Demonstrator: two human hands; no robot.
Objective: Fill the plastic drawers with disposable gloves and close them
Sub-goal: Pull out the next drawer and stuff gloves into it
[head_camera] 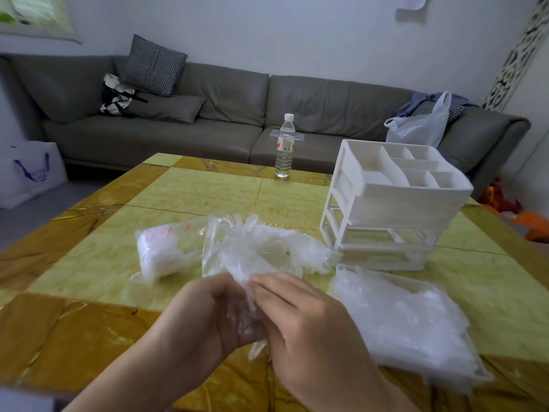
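Head view: both hands meet over the near edge of the table (pixel 89 307), a yellow-green and brown tiled top. Left hand (pixel 199 316) has fingers curled round a crumpled clear bunch of disposable gloves (pixel 243 310); right hand (pixel 300 316) pinches the same bunch from the other side, fingertips touching the plastic. Bunch runs up out of the hands into a clear open bag (pixel 255 251) lying mid-table just beyond them, with more glove film spilling from it.

Second bag of gloves (pixel 160 251), sealed-looking, red marks on top, lies left of the open bag, toward the table's left edge. Pulled-out drawer (pixel 401 319), packed with clear gloves, sits at the near right corner, just beside the right hand.

White plastic drawer unit (pixel 386 209) stands at the right edge, toward the far corner; top tray has open dividers, at least one lower slot shows bare frame. Cannot tell how many drawers are still in it.

Water bottle (pixel 285 147) upright at the far edge, middle. Grey sofa (pixel 208 120) behind the table with a checked cushion (pixel 154 65) and a white plastic bag (pixel 421 126).
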